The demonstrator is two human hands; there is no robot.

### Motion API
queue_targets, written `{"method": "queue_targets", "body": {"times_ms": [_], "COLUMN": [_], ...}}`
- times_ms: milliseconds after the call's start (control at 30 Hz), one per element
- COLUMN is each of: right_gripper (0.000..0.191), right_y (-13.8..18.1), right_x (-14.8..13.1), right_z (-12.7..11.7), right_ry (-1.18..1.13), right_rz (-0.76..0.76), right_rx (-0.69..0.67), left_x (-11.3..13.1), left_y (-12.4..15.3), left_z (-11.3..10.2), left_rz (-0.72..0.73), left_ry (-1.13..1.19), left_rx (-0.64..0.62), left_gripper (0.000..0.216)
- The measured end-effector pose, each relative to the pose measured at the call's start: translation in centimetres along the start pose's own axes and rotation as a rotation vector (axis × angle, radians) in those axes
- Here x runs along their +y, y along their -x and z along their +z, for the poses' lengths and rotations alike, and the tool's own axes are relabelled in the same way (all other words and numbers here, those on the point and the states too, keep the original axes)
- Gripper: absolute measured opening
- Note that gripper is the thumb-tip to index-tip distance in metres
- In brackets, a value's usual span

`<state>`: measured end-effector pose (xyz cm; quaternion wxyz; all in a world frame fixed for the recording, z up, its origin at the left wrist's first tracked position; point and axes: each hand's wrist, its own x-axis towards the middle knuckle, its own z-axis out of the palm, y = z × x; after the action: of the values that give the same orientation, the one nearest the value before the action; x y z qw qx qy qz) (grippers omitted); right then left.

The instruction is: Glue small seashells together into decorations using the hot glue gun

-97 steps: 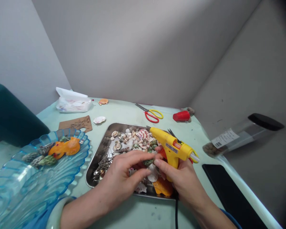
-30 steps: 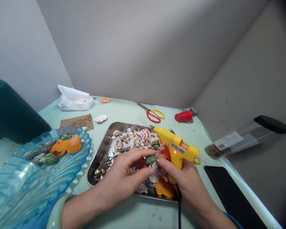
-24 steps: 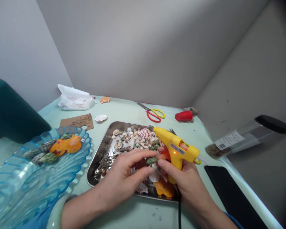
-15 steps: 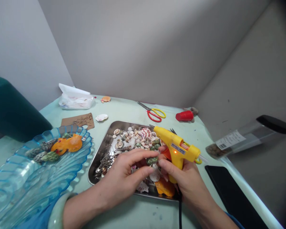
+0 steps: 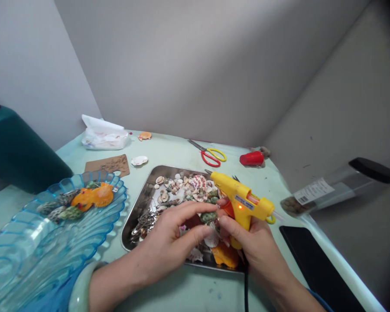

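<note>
Right hand (image 5: pixel 258 242) has its fingers clamped on the glue gun (image 5: pixel 242 213), nozzle (image 5: pixel 208 171) best aimed clear of skin; left hand (image 5: pixel 170 232) fingers' hold on the green shell (image 5: pixel 208 217) cannot be confirmed.

Shiny metal tray (image 5: pixel 145 190), plastic glue gun (image 5: pixel 244 204), apparently rough green shell (image 5: pixel 208 217)

Red cup (image 5: pixel 251 158), white packet (image 5: pixel 105 139), jar (image 5: pixel 339 189) — black-lidded

Yellow glue gun (image 5: pixel 242 201) points away and leftward, indicator light glowing orange, translucent stick jutting from rear. Small mottled green shell (image 5: pixel 208 217) just left of its handle.
</note>
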<state>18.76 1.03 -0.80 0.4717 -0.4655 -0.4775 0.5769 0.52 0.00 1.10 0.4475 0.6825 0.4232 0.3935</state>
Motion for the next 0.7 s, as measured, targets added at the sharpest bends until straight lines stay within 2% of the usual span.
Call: {"method": "queue_targets", "body": {"times_ms": [167, 367, 567, 700], "right_gripper": [0.026, 0.025, 0.024, 0.023], "right_y": [0.0, 0.5, 0.1, -0.1], "right_x": [-0.8, -1.2, -0.6, -0.3], "right_z": [-0.1, -1.4, -3.4, -4.0], "right_ry": [-0.137, -0.072, 0.168, 0.337], "right_rz": [-0.039, -0.082, -0.057, -0.117], "right_rx": [-0.077, -0.184, -0.264, -0.338], "left_x": [0.1, 0.4, -0.4, -0.4], "left_y": [-0.3, -1.2, -1.6, -1.6], "left_z": [0.0, -1.1, -1.6, -1.6], "left_rz": [-0.136, -0.230, -0.295, -0.303], "left_ry": [0.271, 0.484, 0.463, 0.376], "left_rx": [0.094, 0.201, 0.271, 0.287], "left_gripper": [0.030, 0.032, 0.039, 0.036]}}
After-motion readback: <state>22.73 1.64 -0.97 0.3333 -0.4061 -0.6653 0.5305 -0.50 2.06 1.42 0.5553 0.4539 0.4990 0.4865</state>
